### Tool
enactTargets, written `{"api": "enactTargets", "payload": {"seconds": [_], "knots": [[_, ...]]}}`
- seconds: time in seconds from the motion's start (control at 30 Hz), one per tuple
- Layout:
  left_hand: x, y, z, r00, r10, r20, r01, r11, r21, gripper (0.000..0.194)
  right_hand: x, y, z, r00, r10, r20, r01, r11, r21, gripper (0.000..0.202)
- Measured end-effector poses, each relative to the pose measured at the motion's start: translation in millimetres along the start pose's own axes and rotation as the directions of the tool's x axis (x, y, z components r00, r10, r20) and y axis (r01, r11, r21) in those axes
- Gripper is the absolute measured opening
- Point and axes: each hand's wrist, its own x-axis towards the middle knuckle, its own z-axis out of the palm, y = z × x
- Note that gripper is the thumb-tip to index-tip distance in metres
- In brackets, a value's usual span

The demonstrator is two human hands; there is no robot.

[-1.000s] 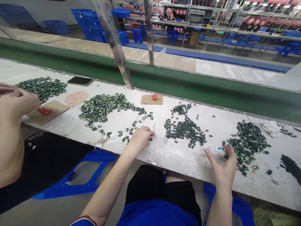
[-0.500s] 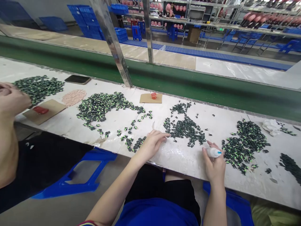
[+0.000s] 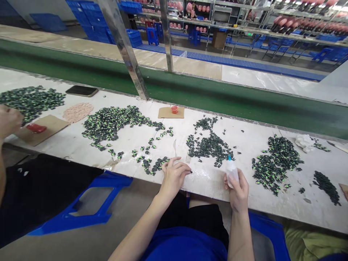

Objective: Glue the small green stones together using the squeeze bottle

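Note:
My left hand (image 3: 175,176) is over the near side of the white table, thumb and forefinger pinched on a small dark piece (image 3: 191,171). My right hand (image 3: 238,189) is wrapped round a small translucent squeeze bottle (image 3: 232,173), its blue tip pointing up and away from me. Beyond and between my hands lies a loose pile of small dark pieces (image 3: 210,145). Left of my left hand are scattered dark pieces with green marks (image 3: 156,165). Another dark and green pile (image 3: 282,159) spreads to the right of the bottle.
A larger dark-green pile (image 3: 108,123), a pink pile (image 3: 78,112) and a phone (image 3: 81,91) are on the left. A red cup (image 3: 174,109) stands on cardboard (image 3: 163,113). A metal post (image 3: 123,47) rises at the back edge. A co-worker's hand (image 3: 9,121) is at far left.
My left hand has drawn back from the pile with a small dark piece at its fingertips. My right hand has turned the bottle so its tip points up. The view has shifted slightly.

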Motion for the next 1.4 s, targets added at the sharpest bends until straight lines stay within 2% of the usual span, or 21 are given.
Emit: {"api": "enactTargets", "payload": {"seconds": [0.1, 0.3, 0.4, 0.5, 0.6, 0.67, 0.73, 0.83, 0.93, 1.07, 1.1, 1.17, 1.27, 1.33, 1.4], "knots": [[-4, -6, -5.3, 0.997, 0.070, 0.046, -0.071, 0.997, 0.018, 0.022, 0, -1, 3, 0.998, -0.016, -0.069, 0.014, 1.000, -0.022, 0.029], [-11, -6, -13.0, 0.981, 0.164, 0.100, -0.172, 0.982, 0.075, 0.015, -1, -5, 10, 0.996, 0.090, 0.013, -0.091, 0.991, 0.096, 0.039], [-10, -4, -10.4, 0.976, 0.194, 0.099, -0.203, 0.974, 0.098, 0.017, 0, -6, 12, 0.995, 0.081, -0.059, -0.075, 0.993, 0.097, 0.036], [-6, 0, -8.2, 0.960, 0.236, 0.149, -0.250, 0.965, 0.084, 0.017, 1, -8, 10, 0.985, 0.072, -0.156, -0.047, 0.986, 0.158, 0.032], [-2, 3, -10.5, 0.926, 0.292, 0.238, -0.311, 0.949, 0.045, 0.029, 4, -8, 6, 0.965, 0.103, -0.240, -0.031, 0.958, 0.286, 0.031], [0, 4, -14.3, 0.883, 0.349, 0.312, -0.373, 0.928, 0.017, 0.036, 5, -7, 3, 0.954, 0.124, -0.273, -0.020, 0.934, 0.356, 0.028], [2, 5, -17.8, 0.846, 0.392, 0.361, -0.420, 0.908, -0.001, 0.037, 5, -5, 0, 0.950, 0.125, -0.287, -0.009, 0.927, 0.374, 0.024], [5, 5, -19.0, 0.823, 0.418, 0.385, -0.449, 0.894, -0.010, 0.033, 4, -4, -1, 0.948, 0.103, -0.300, 0.011, 0.935, 0.355, 0.025], [6, 6, -15.1, 0.830, 0.403, 0.386, -0.436, 0.900, -0.002, 0.030, 2, -4, 2, 0.949, 0.088, -0.302, 0.020, 0.942, 0.334, 0.032], [3, 9, -12.5, 0.910, 0.303, 0.284, -0.332, 0.941, 0.059, 0.026, 1, -4, 7, 0.958, 0.093, -0.271, -0.007, 0.953, 0.302, 0.041], [1, 10, -13.3, 0.919, 0.293, 0.264, -0.318, 0.947, 0.055, 0.023, 1, -4, 8, 0.959, 0.101, -0.265, -0.015, 0.952, 0.306, 0.041], [-4, 12, -15.8, 0.903, 0.325, 0.280, -0.339, 0.941, 0.002, 0.019, 1, -4, 9, 0.960, 0.115, -0.256, -0.027, 0.946, 0.322, 0.041], [-11, 14, -17.2, 0.847, 0.407, 0.341, -0.407, 0.910, -0.075, 0.019, 2, -4, 7, 0.955, 0.126, -0.267, -0.031, 0.941, 0.336, 0.037], [-14, 14, -15.4, 0.844, 0.415, 0.340, -0.418, 0.906, -0.067, 0.013, 2, -3, 7, 0.954, 0.125, -0.271, -0.032, 0.946, 0.324, 0.034], [-12, 13, -11.9, 0.854, 0.410, 0.321, -0.416, 0.908, -0.053, 0.022, 2, -2, 8, 0.957, 0.116, -0.267, -0.031, 0.953, 0.301, 0.033]]}}
